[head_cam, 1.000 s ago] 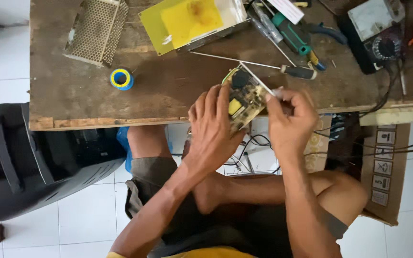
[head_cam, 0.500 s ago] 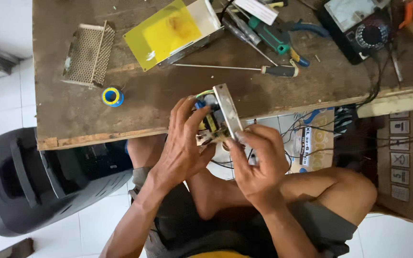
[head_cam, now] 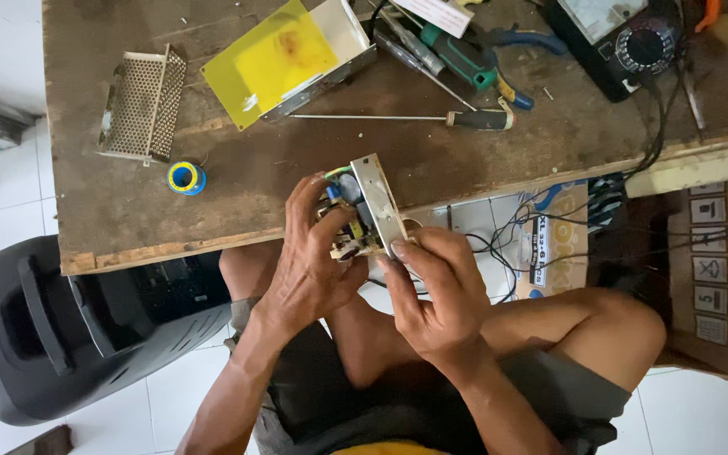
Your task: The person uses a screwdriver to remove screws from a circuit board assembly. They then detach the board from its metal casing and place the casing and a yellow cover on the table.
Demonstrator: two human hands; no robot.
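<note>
The left hand (head_cam: 313, 261) covers the lower near side of the circuit board (head_cam: 364, 211), so its parts there cannot be told. Above the board, the meter (head_cam: 625, 42) and the pliers (head_cam: 516, 42) are cut by the top edge. Right of the board, the cardboard box (head_cam: 718, 278) runs past the frame.

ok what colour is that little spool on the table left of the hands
The spool is blue with a yellow centre, seen in the head view.
</note>
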